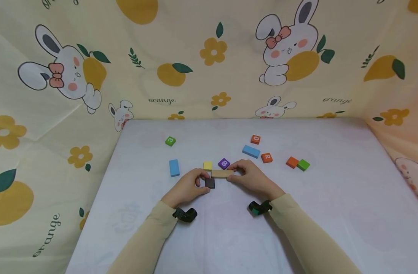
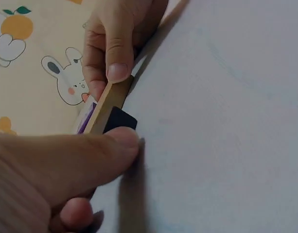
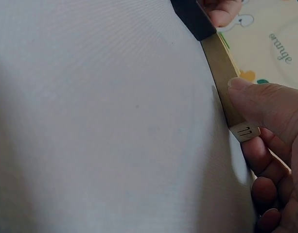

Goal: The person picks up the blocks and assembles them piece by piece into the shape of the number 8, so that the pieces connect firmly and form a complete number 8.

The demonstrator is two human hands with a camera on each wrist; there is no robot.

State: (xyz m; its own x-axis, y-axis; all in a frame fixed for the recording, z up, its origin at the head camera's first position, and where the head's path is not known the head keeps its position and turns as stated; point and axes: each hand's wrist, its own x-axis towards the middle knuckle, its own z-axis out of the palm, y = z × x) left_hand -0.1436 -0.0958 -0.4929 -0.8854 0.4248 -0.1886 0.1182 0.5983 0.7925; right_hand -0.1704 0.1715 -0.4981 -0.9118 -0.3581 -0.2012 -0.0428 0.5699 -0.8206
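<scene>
In the middle of the table, my left hand (image 1: 188, 186) pinches a small black block (image 1: 210, 183), its thumb on the near side and index finger at the far side. My right hand (image 1: 251, 177) grips the right end of a long tan wooden block (image 1: 222, 174) between thumb and fingers. Dark marks show on that end face in the right wrist view. The black block sits at the tan block's left end, on the near side. Just behind them are a yellow block (image 1: 207, 165) and a purple block (image 1: 224, 163) marked with a white character.
Blue blocks lie at left (image 1: 174, 168) and behind right (image 1: 251, 151). A green block (image 1: 170, 141) lies far left. Orange letter blocks (image 1: 267, 158) lie behind my right hand; an orange block (image 1: 292, 162) touches a green one (image 1: 303, 164) farther right. A printed cloth (image 1: 181, 42) hangs behind the table.
</scene>
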